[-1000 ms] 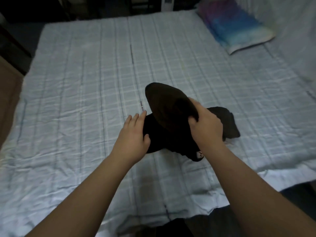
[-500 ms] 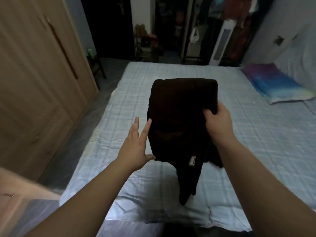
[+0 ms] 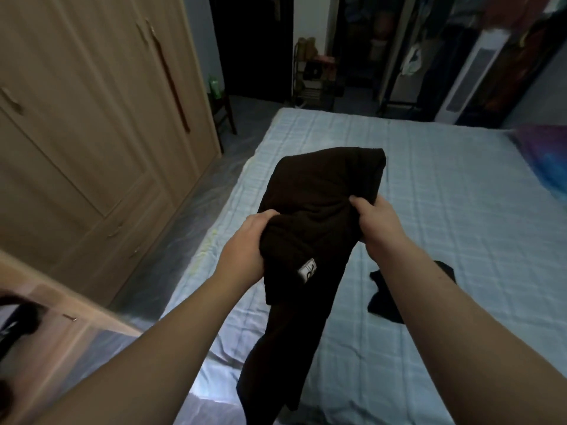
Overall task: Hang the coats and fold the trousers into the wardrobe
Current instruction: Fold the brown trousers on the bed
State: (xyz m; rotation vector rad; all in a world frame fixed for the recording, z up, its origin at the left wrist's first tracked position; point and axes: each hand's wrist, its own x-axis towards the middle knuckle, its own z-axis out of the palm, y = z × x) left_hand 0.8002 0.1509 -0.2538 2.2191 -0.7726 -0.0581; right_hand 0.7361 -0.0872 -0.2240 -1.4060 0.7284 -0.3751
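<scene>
I hold a bundle of folded dark brown trousers (image 3: 319,207) in the air above the bed, a white label showing on its lower front. One loose end hangs down past the bed's near edge. My left hand (image 3: 245,250) grips the bundle's left side. My right hand (image 3: 376,220) grips its right side. The wooden wardrobe (image 3: 92,124) stands along the left wall with its doors closed. An open door edge or panel (image 3: 70,329) shows at the lower left.
The bed with a light blue checked sheet (image 3: 445,210) fills the right. A small dark garment (image 3: 383,302) lies on it under my right forearm. A coloured pillow (image 3: 549,157) is at far right. A narrow floor strip (image 3: 184,228) runs between bed and wardrobe. A shoe rack (image 3: 313,75) stands beyond.
The trousers came up off the bed in my right hand, and my left hand, open before, now grips them. My view swung left toward the wardrobe.
</scene>
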